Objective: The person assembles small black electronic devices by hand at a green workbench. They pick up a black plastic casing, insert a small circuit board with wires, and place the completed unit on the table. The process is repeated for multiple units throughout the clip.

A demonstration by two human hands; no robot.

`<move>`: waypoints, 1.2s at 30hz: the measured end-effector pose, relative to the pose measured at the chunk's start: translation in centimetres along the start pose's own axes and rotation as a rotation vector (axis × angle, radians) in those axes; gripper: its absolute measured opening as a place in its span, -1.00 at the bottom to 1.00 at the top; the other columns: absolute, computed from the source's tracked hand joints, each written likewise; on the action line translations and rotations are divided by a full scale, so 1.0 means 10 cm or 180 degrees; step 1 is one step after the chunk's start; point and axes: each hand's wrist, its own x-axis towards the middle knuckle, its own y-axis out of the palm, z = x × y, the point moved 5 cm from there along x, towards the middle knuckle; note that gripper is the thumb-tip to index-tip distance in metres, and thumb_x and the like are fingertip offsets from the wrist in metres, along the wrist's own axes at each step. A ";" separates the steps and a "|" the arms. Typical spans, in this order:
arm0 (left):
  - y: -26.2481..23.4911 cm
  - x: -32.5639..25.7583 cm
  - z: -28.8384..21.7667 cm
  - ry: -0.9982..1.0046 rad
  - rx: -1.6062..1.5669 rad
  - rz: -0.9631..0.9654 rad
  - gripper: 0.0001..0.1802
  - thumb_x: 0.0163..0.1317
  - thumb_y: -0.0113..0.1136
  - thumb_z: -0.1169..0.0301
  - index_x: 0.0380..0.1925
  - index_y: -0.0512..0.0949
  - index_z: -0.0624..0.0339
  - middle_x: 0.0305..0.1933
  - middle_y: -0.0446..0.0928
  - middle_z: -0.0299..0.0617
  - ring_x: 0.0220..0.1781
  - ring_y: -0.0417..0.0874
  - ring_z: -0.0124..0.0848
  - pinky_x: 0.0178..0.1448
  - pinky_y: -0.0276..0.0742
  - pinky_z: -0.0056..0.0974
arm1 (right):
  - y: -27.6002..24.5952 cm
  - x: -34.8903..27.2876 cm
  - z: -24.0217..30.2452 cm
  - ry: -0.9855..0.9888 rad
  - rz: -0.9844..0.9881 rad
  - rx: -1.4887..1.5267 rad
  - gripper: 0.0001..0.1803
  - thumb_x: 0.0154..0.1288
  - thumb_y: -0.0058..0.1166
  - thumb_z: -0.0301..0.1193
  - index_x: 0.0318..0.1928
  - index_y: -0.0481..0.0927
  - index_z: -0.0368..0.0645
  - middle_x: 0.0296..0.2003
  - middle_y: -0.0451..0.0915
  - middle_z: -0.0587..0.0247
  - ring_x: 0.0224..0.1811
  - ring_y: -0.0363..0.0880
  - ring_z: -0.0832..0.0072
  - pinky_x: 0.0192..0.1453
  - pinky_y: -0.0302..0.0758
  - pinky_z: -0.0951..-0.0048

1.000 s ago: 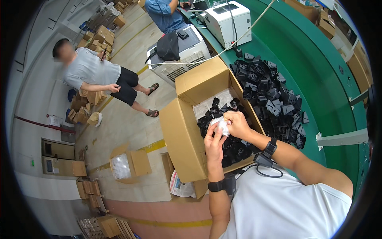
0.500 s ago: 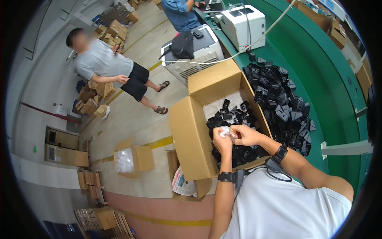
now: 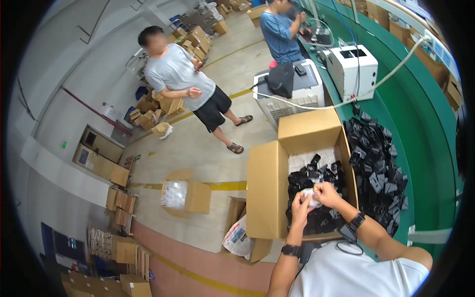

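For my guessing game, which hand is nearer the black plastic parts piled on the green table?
Right. The right hand is left of the black pile; the left hand is farther left.

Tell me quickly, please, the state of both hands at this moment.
Left hand: closed, holding a small white item.
Right hand: fingers curled closed, apparently pinching the same item.
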 end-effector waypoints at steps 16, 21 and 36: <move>-1.22 -0.13 0.28 -0.0121 0.0525 -0.0775 -0.84 0.22 0.24 0.48 -0.20 0.54 0.19 -0.23 0.61 -0.23 -0.22 0.63 -0.48 -0.18 0.59 -0.32 | 0.86 -0.33 0.80 -0.1065 0.0883 -0.0273 -0.70 -0.06 0.36 -0.38 -0.51 0.44 -0.17 -0.58 0.44 0.13 -0.56 0.53 0.31 -0.45 0.44 0.31; -1.40 -0.59 -0.38 -0.0456 -0.0206 -0.0153 -0.63 0.22 0.22 0.51 0.06 0.49 0.16 0.02 0.56 -0.19 0.05 0.64 -0.38 0.02 0.69 -0.18 | 1.27 -0.23 0.93 -0.1157 0.0961 -0.0712 -0.74 -0.05 0.34 -0.43 -0.35 0.52 -0.18 -0.41 0.52 0.12 -0.39 0.61 0.18 -0.28 0.57 0.26; -3.59 -1.38 -0.67 0.0319 -0.0492 -0.1349 -0.54 0.27 0.30 0.36 0.12 0.37 0.11 -0.13 0.59 -0.20 -0.21 0.69 -0.37 -0.14 0.72 -0.20 | 3.73 0.04 2.05 -0.1664 0.1961 -0.1187 -0.48 -0.14 0.47 -0.32 -0.07 0.66 -0.12 -0.03 0.64 0.06 0.00 0.65 0.06 0.00 0.64 0.16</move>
